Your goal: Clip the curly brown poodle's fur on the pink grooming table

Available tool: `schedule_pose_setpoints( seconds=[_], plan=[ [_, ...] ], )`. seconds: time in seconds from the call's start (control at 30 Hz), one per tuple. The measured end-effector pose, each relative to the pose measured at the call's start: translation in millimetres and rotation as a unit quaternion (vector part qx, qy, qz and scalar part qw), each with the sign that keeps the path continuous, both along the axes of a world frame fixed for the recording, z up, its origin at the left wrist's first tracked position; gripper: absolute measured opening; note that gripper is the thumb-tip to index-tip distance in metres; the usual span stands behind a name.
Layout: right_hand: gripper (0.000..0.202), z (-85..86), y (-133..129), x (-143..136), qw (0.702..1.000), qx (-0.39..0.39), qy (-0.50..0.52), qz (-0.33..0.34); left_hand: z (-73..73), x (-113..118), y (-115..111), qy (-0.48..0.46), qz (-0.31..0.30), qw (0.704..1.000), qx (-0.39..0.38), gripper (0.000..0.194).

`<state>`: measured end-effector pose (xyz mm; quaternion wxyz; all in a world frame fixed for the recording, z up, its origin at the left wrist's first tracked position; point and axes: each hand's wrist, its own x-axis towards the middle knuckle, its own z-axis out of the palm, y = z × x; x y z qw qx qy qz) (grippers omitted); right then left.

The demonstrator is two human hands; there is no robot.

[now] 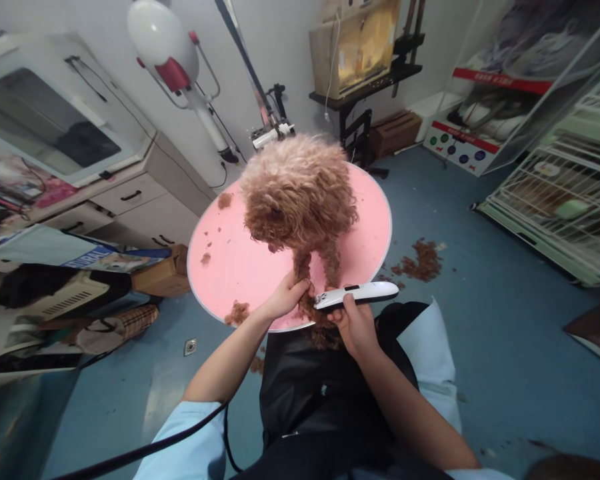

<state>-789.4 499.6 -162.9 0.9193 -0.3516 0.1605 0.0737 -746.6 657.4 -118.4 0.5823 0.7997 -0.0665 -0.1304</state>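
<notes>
A curly brown dog (300,190) stands on a round pink grooming table (215,267), its head lowered toward the left. My left hand (289,295) is closed around one of its front legs, near the table's front edge. In my right hand (354,323) is a white hair clipper (365,293), held level with its blade end pointing left at that leg. Blade and paw lie close together; whether they touch is hard to see. Cut brown fur (325,333) hangs at the table edge and over my black apron (305,380).
Loose fur clumps (237,313) lie on the table, and more cut fur (420,261) is on the blue floor. A white dryer (165,47) on an arm stands behind. Wire cages (570,187) are at the right, drawers (135,200) and a cardboard box (163,273) at the left.
</notes>
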Motion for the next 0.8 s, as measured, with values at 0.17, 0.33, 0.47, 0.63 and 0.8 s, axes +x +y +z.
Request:
schedule_pose_setpoints(
  seconds=[0.17,0.33,0.47,0.63,0.8],
  plan=[
    [0.04,0.7,2,-3,0.999,-0.034,-0.009,-0.017,-6.0,0,2,0.021,-0.008,1.0,-0.018,0.023],
    [0.042,1.5,3,-5,0.998,-0.047,-0.013,-0.031,-8.9,0,1,0.073,-0.002,0.996,-0.059,0.022],
    [0.039,0.5,4,-6,0.997,-0.039,-0.039,-0.047,-13.2,2,1,0.069,-0.001,0.995,-0.066,0.022],
    [0.035,-6.4,6,-9,0.992,-0.072,-0.083,-0.056,-18.0,4,0,0.076,-0.006,0.995,-0.066,0.02],
    [0.039,-8.6,14,-22,0.989,-0.092,-0.097,-0.056,-16.3,2,-2,0.085,0.008,0.994,-0.072,0.015]
  ],
)
